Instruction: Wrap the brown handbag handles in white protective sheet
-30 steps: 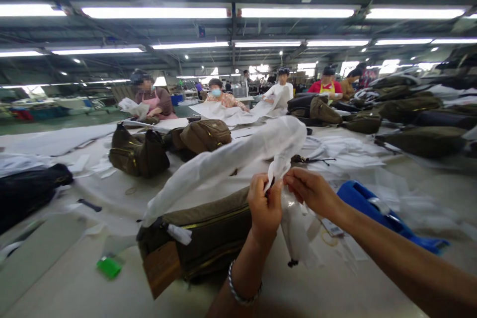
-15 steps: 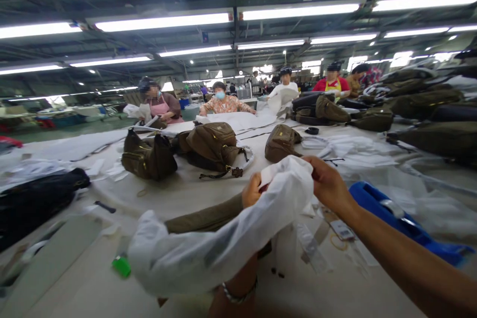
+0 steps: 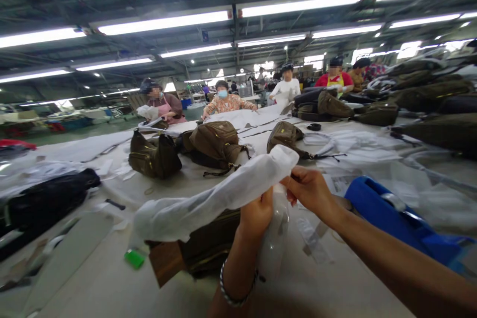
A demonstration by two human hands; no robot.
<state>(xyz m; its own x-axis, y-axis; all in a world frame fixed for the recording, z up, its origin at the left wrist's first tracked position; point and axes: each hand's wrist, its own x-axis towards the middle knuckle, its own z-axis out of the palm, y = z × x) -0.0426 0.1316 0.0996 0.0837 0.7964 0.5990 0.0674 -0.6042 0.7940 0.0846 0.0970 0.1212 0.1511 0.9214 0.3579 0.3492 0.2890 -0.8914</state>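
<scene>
A long roll of thin white wrapping paper (image 3: 216,194) stretches slantwise in front of me, covering what looks like the strap of a dark olive bag (image 3: 212,246). My left hand (image 3: 257,213), a braided bracelet at its wrist, is closed round the wrapping from below. With finger and thumb together, my right hand (image 3: 309,189) pinches the wrapping's edge just beside it. Beneath the two hands hangs a clear plastic strip (image 3: 276,231). Part of the bag is hidden behind my left forearm.
Several olive bags (image 3: 214,141) sit further back, with more piled at the right. A blue tape dispenser (image 3: 391,218) stands right of my hands. A green object (image 3: 134,258) and a black bag (image 3: 52,203) lie left. Co-workers stand across the table (image 3: 97,283).
The wrapping has gone from a loose, wide sheet to a narrower roll covering the strap. My right hand has moved down and left, close to my left hand. More of the bag shows below.
</scene>
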